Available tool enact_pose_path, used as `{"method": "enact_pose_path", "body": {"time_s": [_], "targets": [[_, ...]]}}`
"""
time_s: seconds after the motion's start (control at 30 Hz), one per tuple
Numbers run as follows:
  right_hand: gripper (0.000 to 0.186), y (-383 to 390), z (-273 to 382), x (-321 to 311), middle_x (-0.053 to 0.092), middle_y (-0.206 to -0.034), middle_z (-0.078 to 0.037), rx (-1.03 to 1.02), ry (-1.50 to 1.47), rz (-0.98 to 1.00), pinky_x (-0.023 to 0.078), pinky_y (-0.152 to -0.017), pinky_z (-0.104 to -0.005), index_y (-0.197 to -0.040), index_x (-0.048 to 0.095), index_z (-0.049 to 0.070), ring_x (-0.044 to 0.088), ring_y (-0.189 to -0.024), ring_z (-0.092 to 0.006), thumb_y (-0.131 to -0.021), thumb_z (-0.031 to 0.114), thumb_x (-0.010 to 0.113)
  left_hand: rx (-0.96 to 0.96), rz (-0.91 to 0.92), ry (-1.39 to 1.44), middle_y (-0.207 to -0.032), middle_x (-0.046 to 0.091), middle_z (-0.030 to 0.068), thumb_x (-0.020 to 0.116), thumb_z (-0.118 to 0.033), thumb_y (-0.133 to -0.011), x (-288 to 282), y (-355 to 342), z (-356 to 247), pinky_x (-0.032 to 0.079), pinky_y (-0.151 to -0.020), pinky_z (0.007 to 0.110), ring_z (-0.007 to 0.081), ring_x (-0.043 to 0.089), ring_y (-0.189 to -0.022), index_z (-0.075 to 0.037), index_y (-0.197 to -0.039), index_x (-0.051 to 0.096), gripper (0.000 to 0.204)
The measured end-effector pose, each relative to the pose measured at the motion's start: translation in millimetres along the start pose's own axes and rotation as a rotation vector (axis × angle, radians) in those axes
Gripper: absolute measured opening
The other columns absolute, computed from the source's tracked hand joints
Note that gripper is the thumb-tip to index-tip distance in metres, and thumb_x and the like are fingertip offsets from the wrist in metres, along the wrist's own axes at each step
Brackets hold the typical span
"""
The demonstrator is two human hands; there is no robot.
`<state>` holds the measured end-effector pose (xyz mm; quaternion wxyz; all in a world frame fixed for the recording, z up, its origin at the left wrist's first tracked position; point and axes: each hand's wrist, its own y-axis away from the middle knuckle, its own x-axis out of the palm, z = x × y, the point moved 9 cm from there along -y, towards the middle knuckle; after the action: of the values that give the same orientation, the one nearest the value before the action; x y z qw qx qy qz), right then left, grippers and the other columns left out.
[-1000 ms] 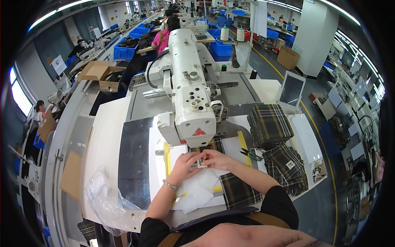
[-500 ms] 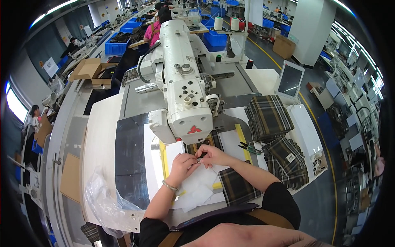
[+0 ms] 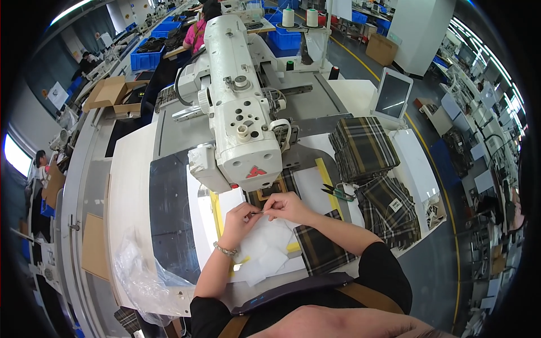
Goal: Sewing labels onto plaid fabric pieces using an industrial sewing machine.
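My left hand (image 3: 239, 221) and my right hand (image 3: 285, 208) meet just in front of the white sewing machine (image 3: 243, 107). Both have their fingertips pinched together on something small and thin, too small to name. Below the fingers lie thin white sheets (image 3: 266, 250), overlapping loosely. A dark plaid fabric piece (image 3: 289, 181) shows partly under the machine head, beside a tan frame-like shape. Another plaid panel (image 3: 324, 254) lies under my right forearm. Green-handled thread snips (image 3: 340, 194) rest to the right of my right hand, beyond the yellow strip (image 3: 327, 181).
Plaid pieces stand in a neat stack (image 3: 363, 147) at right, with a looser pile (image 3: 389, 211) before it. A clear plastic bag (image 3: 143, 273) lies at the left front. A tablet-like screen (image 3: 393, 94) stands behind the stack. Thread cones (image 3: 288, 18) rise at the back.
My hands have drawn slightly apart, fingertips still pinched at the small thing. The whole view has shifted a little, so the machine sits further left and higher.
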<state>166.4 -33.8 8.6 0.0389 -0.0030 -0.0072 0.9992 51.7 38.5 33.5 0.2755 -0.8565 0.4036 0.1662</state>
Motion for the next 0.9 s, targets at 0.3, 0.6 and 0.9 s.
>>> {"method": "enact_pose_path", "body": {"time_s": [0.3,0.6,0.9], "targets": [[0.008,-10,-14,-3,0.062,-0.100,-0.007,-0.071,-0.369,0.010,0.055,-0.081,-0.0265,-0.098,0.056,0.000,0.067,-0.093,-0.0156,-0.092,-0.004,0.058,-0.407,-0.017,0.423,-0.083,0.069,0.0058,0.070,0.003,-0.081,1,8,41,0.052,-0.063,0.024,0.0111,0.067,-0.073,0.001,-0.090,0.069,0.010],[0.015,-7,-10,-4,0.064,-0.104,-0.005,-0.103,-0.163,0.002,0.053,-0.086,-0.0258,-0.101,0.064,-0.001,0.065,-0.093,-0.0126,-0.087,-0.006,0.065,-0.184,-0.057,0.310,-0.092,0.071,0.0104,0.064,0.008,-0.082,-3,4,32,0.055,-0.077,0.026,0.0144,0.069,-0.079,0.004,-0.091,0.069,0.010],[0.013,-7,-11,-8,0.069,-0.106,-0.011,-0.061,-0.150,0.000,0.053,-0.086,-0.0268,-0.098,0.067,-0.002,0.066,-0.095,-0.0134,-0.086,-0.004,0.067,-0.195,-0.033,0.333,-0.096,0.072,0.0120,0.066,0.007,-0.080,-2,4,29,0.056,-0.073,0.027,0.0181,0.071,-0.090,0.001,-0.090,0.071,0.012]]}}
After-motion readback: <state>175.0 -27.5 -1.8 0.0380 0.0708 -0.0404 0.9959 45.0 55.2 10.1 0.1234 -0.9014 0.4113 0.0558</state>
